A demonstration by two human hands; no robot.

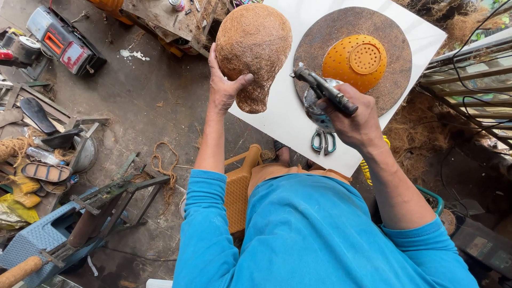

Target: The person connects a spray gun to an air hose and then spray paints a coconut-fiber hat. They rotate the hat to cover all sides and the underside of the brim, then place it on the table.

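My left hand [226,85] grips the lower edge of a brown coconut-fibre bowl shape [253,45], held up over the left side of a white board [288,114]. In my right hand [360,120] is a dark pistol-shaped tool [325,89], its muzzle pointing up and left toward the fibre shape. A round brown fibre mat [392,69] lies on the board with an orange perforated plastic bowl [356,57] upside down on it. Under my right hand sit a shiny metal bowl [314,109] and green-handled scissors [324,141].
An orange plastic chair [240,184] stands below the board. Loose coconut fibre [413,136] is piled at the right. On the concrete floor at left lie a rope loop [165,162], sandals [45,172], a metal stand [114,194], a blue stool [40,237] and a red-grey machine [58,40].
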